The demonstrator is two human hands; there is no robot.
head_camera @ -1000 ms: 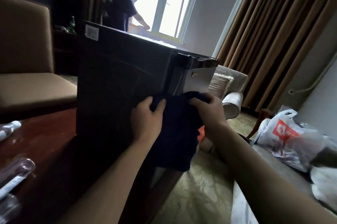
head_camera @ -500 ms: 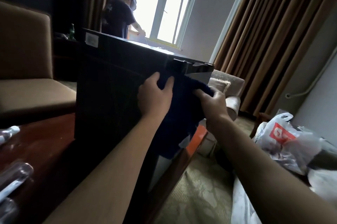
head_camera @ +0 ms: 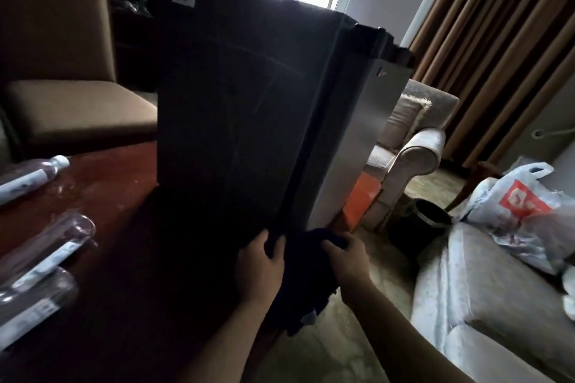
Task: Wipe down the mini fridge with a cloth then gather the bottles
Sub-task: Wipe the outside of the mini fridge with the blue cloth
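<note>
My left hand and right hand both grip the dark cloth, fingers curled into it, pressing it against the fridge's lower corner at 6 o'clock. The fridge stands on the desk. Three bottles lie on the desk at 9 o'clock, well apart from the fridge.

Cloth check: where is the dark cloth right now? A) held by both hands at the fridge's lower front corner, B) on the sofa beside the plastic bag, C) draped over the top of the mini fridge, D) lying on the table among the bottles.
A: the dark cloth is gripped by the left hand and right hand low against the mini fridge, at its bottom corner.
</note>
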